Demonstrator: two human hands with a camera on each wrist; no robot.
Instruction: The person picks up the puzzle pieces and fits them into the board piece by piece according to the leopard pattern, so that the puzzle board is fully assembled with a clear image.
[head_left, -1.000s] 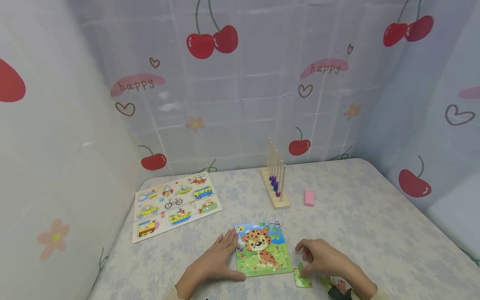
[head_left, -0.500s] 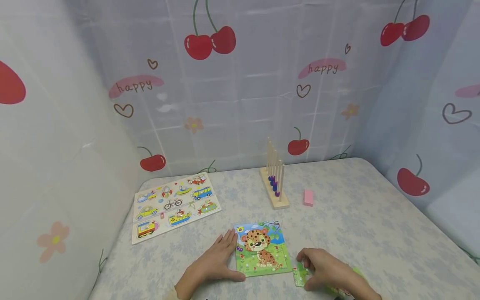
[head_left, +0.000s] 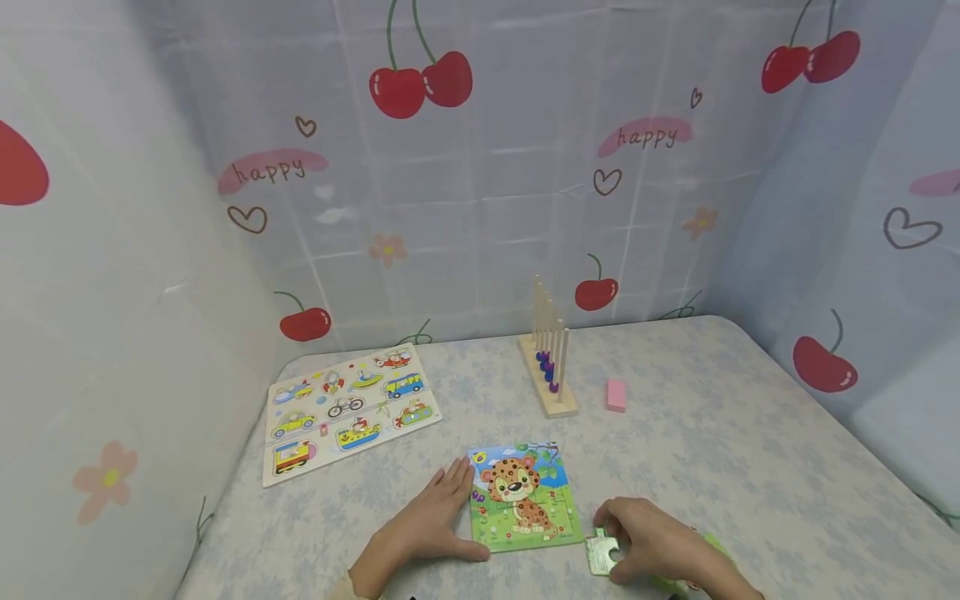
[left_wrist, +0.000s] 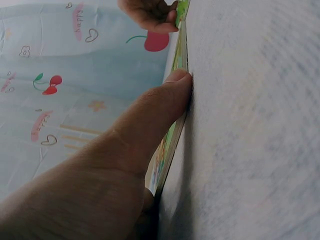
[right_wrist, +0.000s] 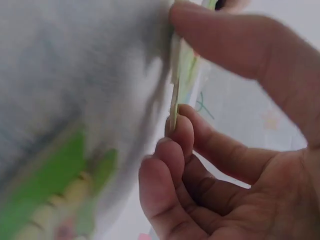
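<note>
A square leopard jigsaw puzzle (head_left: 525,496) lies on the table in the head view. My left hand (head_left: 435,521) rests at its left side, fingers straight along the edge and thumb spread by the near left corner. In the left wrist view the thumb (left_wrist: 160,102) touches the puzzle's edge. Right of the puzzle, my right hand (head_left: 648,537) pinches a green puzzle piece (head_left: 600,552) by its edges, between thumb and fingers. The right wrist view shows that piece (right_wrist: 176,95) edge-on. Another green printed piece (head_left: 718,546) is partly hidden beneath my right wrist.
A wooden vehicle puzzle board (head_left: 348,417) lies at the back left. A wooden peg rack (head_left: 558,407) with blue and purple beads stands behind the leopard puzzle. A pink block (head_left: 616,396) sits to the right of the rack. Cherry-printed curtains (head_left: 487,208) enclose the table.
My right fingers have closed on the green puzzle piece, which now looks tilted and shiny. The right hand has shifted slightly toward me. My left hand stays in place.
</note>
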